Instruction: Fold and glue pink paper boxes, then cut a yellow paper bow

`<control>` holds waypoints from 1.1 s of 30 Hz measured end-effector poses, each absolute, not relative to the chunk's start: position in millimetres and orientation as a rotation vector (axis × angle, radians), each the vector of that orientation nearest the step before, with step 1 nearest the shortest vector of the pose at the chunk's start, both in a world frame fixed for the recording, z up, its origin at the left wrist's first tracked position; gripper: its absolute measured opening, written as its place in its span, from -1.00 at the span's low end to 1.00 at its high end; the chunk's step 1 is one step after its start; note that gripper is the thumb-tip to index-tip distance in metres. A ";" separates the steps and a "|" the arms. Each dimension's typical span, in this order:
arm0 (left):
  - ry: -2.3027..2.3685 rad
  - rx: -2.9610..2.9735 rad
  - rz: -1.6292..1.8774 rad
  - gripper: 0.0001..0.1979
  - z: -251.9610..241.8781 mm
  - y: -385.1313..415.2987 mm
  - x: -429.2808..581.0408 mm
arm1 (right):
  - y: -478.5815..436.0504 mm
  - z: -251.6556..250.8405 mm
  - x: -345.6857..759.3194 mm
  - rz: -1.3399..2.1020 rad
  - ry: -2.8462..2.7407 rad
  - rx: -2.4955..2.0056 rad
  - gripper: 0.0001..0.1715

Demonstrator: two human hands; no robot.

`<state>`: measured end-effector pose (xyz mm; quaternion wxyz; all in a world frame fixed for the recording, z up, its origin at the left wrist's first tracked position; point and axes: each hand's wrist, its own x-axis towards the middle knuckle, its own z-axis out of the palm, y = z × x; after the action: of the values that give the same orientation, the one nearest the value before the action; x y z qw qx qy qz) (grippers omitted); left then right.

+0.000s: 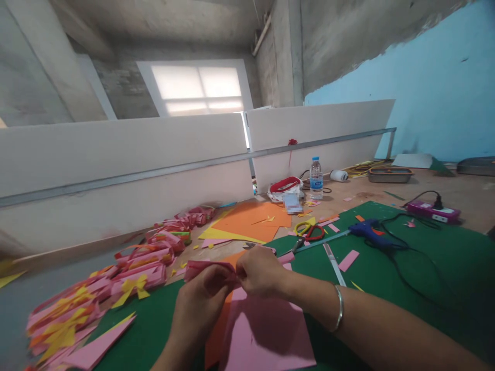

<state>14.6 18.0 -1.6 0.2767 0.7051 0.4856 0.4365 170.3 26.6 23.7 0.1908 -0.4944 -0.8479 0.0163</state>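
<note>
Pink strip [207, 267] sits just below the frame's centre, held between both hands. Left hand [201, 304] has its fingers curled over the strip's middle from below. Right hand [261, 270] pinches the strip's right end, fingertips pressed together. Under them lie a pink sheet [266, 335] and a green mat [386, 268].

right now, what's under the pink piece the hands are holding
Below the folded pink piece lies a flat pink sheet, with an orange sheet poking out at its left, both on the green mat. How far the orange runs beneath the pink is covered.
</note>
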 end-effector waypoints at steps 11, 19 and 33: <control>1.374 1.371 1.568 -0.66 18.7 15.0 5.6 | 20.5 16.7 157.1 -0.093 -1.925 -0.759 -0.89; 1.222 1.149 1.545 -0.65 14.5 6.8 22.9 | 30.2 12.2 151.2 0.493 -1.622 -0.991 -0.88; 1.197 1.087 1.480 -0.72 30.2 2.7 13.7 | 25.1 15.6 161.1 -0.497 -2.002 -0.659 -0.75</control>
<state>13.7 2.7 30.2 0.4573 0.4410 0.4857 0.6004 161.1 25.1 15.6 0.4690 -0.2689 -0.8166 -0.2025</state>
